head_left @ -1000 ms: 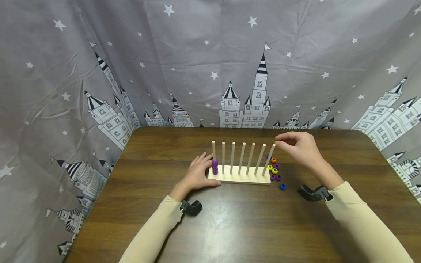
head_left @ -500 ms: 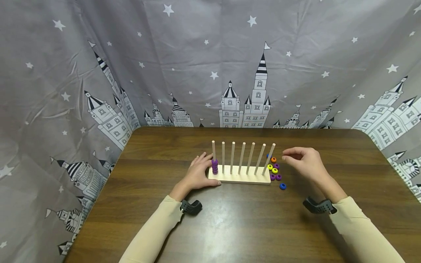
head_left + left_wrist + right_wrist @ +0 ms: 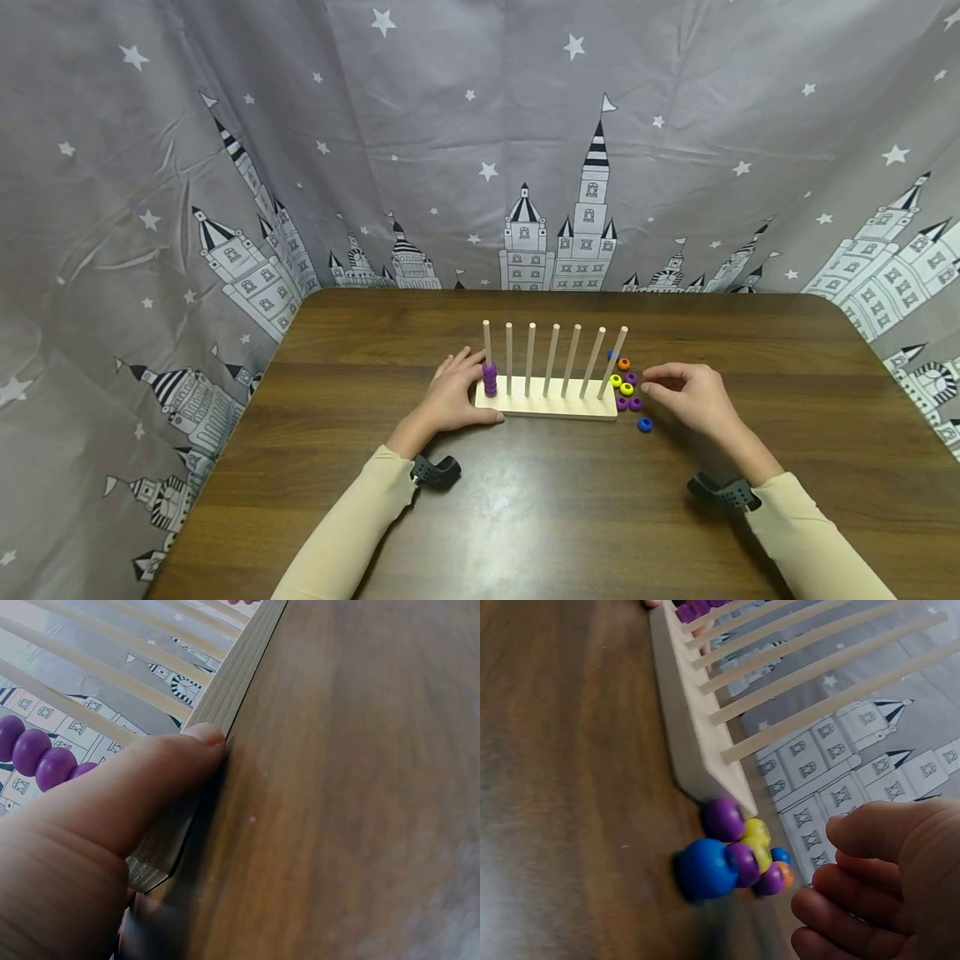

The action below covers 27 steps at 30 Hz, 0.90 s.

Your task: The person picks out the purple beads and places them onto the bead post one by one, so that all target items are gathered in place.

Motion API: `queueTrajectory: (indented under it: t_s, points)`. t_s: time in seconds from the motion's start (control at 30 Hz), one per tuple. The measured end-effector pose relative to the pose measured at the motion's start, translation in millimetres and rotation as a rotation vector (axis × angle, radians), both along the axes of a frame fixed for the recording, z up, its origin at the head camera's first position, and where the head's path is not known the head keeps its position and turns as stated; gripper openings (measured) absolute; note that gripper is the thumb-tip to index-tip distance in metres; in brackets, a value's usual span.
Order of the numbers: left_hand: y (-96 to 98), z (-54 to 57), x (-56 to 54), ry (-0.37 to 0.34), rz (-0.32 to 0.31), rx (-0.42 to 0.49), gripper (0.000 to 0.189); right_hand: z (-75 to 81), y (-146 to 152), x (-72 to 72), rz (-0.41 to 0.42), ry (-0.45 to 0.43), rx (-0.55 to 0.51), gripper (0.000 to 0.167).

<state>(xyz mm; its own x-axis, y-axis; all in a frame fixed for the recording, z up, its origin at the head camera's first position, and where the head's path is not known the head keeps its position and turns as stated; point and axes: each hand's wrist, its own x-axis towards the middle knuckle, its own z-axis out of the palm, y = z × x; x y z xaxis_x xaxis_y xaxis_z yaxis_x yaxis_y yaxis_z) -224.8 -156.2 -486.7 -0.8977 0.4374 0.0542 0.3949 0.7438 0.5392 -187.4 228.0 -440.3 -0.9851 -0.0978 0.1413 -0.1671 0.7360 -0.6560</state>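
Note:
A wooden peg stand (image 3: 551,407) with a row of upright pegs stands on the table, several purple beads (image 3: 490,381) stacked on its leftmost peg. My left hand (image 3: 452,394) grips the stand's left end, thumb along the front edge and fingers behind; the left wrist view shows the thumb (image 3: 161,769) on the base's edge. My right hand (image 3: 693,398) hovers just right of the loose beads, thumb and index finger apart with nothing between them. Closest to it lie a yellow bead (image 3: 627,389) and a purple bead (image 3: 635,404); a blue bead (image 3: 645,425) sits nearer the front.
An orange bead (image 3: 624,364) and another blue one lie behind the group, by the stand's right end. The brown wooden table (image 3: 525,517) reaches back to a grey curtain (image 3: 420,150) printed with castles and stars.
My right hand has come down from the top of the rightmost peg to beside the loose beads. The left hand stays put on the stand.

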Motion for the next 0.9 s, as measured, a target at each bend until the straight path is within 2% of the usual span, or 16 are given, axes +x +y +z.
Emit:
queueTrajectory:
  t_s: [0.13, 0.27, 0.47, 0.67, 0.9]
  points:
    - [-0.1, 0.6, 0.7, -0.005, 0.000, -0.003, 0.075, -7.9, -0.9, 3.8, 0.000, -0.015, -0.002, 0.020]
    - [0.3, 1.1, 0.9, -0.010, -0.002, -0.003, 0.075, -15.2, -1.9, 6.8, -0.005, 0.006, 0.009, 0.019]
    - [0.8, 1.6, 0.4, -0.006, -0.002, -0.003, 0.078, -26.1, -5.2, 9.7, 0.001, 0.133, 0.047, 0.014]
    - [0.5, 0.9, -0.1, -0.007, -0.002, 0.002, 0.077, -36.1, -10.2, 12.2, 0.049, 0.285, 0.114, 0.014]
    - [-0.1, -1.0, -0.4, -0.008, 0.003, -0.001, 0.079, -40.7, -13.6, 13.4, 0.064, 0.329, 0.138, 0.017]
